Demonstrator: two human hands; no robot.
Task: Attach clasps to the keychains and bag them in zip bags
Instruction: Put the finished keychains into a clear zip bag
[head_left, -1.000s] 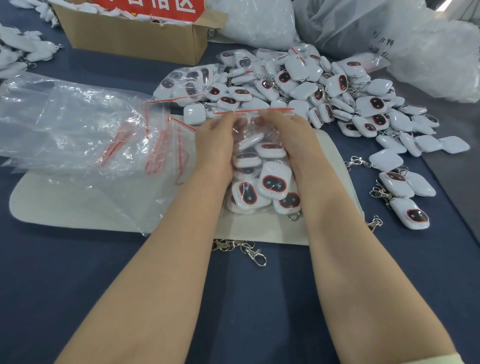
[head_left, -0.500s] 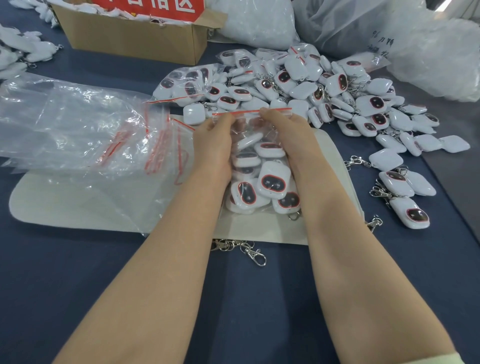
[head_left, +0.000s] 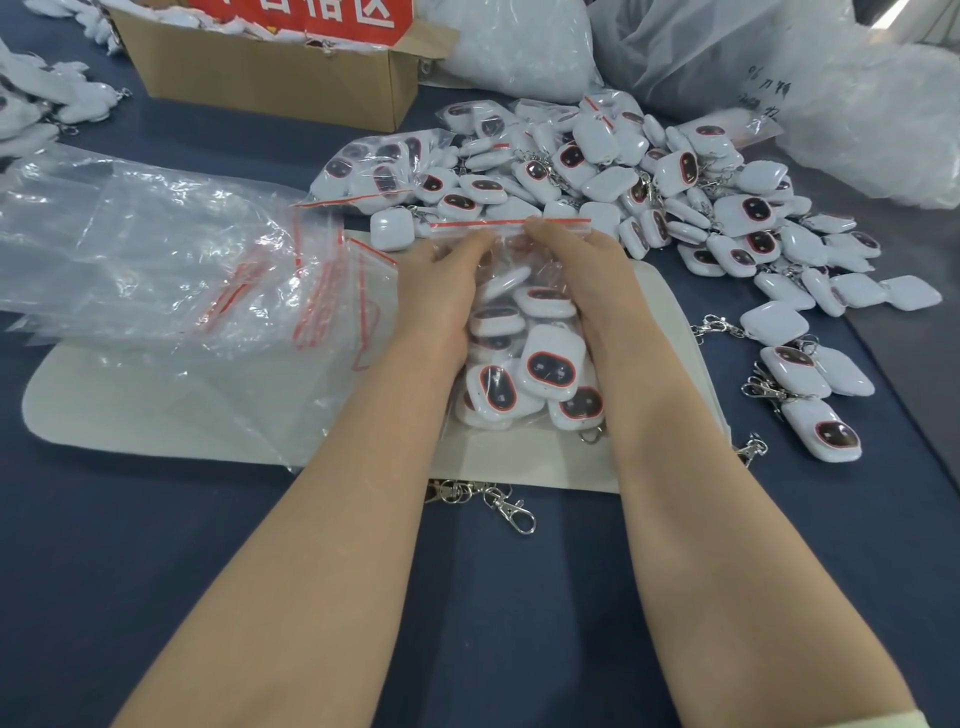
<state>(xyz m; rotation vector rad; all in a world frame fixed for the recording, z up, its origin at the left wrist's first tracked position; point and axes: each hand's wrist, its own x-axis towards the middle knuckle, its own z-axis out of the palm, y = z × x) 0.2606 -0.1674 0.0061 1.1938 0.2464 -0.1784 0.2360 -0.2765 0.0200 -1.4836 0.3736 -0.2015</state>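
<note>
A clear zip bag (head_left: 524, 358) packed with several white keychains lies on a pale mat (head_left: 156, 410) in the middle. Its red zip strip (head_left: 498, 223) runs along the far edge. My left hand (head_left: 441, 291) and my right hand (head_left: 582, 275) both pinch the bag's mouth just below that strip, side by side, fingertips almost touching. A big heap of loose white keychains (head_left: 675, 192) with dark red-rimmed ovals spreads beyond and to the right. Loose metal clasps (head_left: 493, 501) lie at the mat's near edge.
A stack of empty zip bags (head_left: 171, 265) covers the mat's left part. A filled bag (head_left: 379, 171) lies behind. A cardboard box (head_left: 270, 78) stands at the back left, large plastic sacks (head_left: 779, 78) at the back right. More keychains (head_left: 815, 395) and clasps lie right.
Both hands have shifted slightly towards me along the bag's mouth, and the red zip strip now shows fully beyond my fingertips. The bag itself stays in place.
</note>
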